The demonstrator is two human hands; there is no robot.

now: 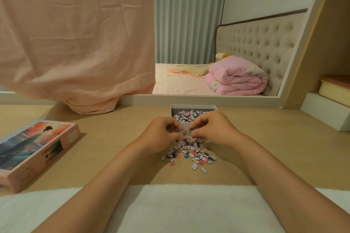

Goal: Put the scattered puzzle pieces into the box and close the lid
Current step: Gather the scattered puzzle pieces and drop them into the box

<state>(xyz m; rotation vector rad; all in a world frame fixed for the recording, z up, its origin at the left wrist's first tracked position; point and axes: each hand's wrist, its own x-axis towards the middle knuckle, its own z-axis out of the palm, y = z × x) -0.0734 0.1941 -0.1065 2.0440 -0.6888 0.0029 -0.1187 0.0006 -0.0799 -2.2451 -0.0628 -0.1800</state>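
Tan wooden desk (113,138), head view. Scattered puzzle pieces (191,152) lie in a loose heap at desk centre, white, pink, blue and dark ones mixed, with a few strays at the 5 o'clock edge of the heap. Left hand (161,136) and right hand (212,128) meet over the 12 o'clock end of the heap, knuckles up. Left fingers (173,126) are curled in narrow and pinch a small clump of pieces; right fingers (197,126) are curled the same way on the same clump, fingertips of both hands nearly touching. How many pieces are held can't be told. White box (193,108) sits open at 12 o'clock from the hands, just beyond them, its near wall partly hidden by the knuckles, and more pieces already fill its bottom. Lid (36,147), pink-sided with a painted figure on top, lies face up at 9 o'clock, well apart from the box, near the desk's left edge. Both bare forearms reach in from 6 o'clock over a white fluffy cloth (189,208) at the desk's near edge. Peach fabric (75,34) hangs at 10 to 11 o'clock, its bottom bunched on the desk. Beyond, at 1 o'clock, a bed with a folded pink quilt (238,79), a tufted beige headboard (255,41) and a pale green curtain (189,15).
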